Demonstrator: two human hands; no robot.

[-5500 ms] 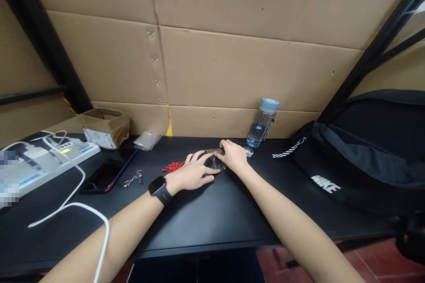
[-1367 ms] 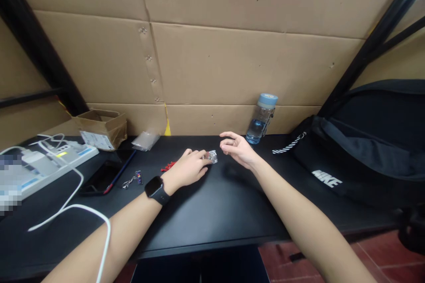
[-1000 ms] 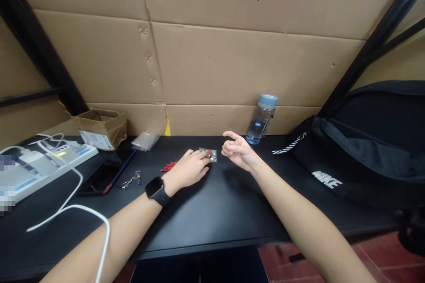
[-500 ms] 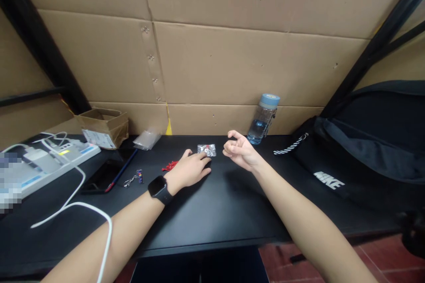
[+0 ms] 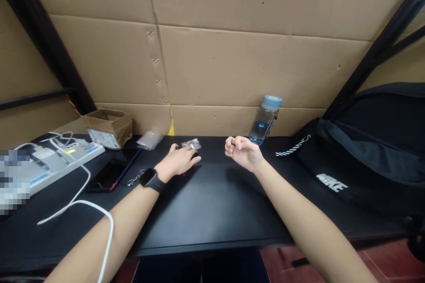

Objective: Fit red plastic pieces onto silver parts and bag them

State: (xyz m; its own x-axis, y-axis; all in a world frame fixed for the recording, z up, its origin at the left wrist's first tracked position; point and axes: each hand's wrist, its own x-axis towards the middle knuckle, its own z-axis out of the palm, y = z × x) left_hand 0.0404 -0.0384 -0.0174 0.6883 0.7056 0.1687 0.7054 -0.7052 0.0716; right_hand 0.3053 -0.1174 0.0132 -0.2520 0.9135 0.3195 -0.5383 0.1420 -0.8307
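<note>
My left hand (image 5: 177, 161) lies flat on the black desk (image 5: 212, 212), its fingertips touching a small clear packet (image 5: 191, 143) with red contents. My right hand (image 5: 242, 152) hovers beside it, loosely curled and empty. Recommendation: pin the packet's edge firmly so it cannot slide.

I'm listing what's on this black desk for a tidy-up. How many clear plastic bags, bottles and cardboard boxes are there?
Small clear plastic bags: 2
Clear water bottle with blue lid: 1
Small open cardboard box: 1
Total: 4
</note>
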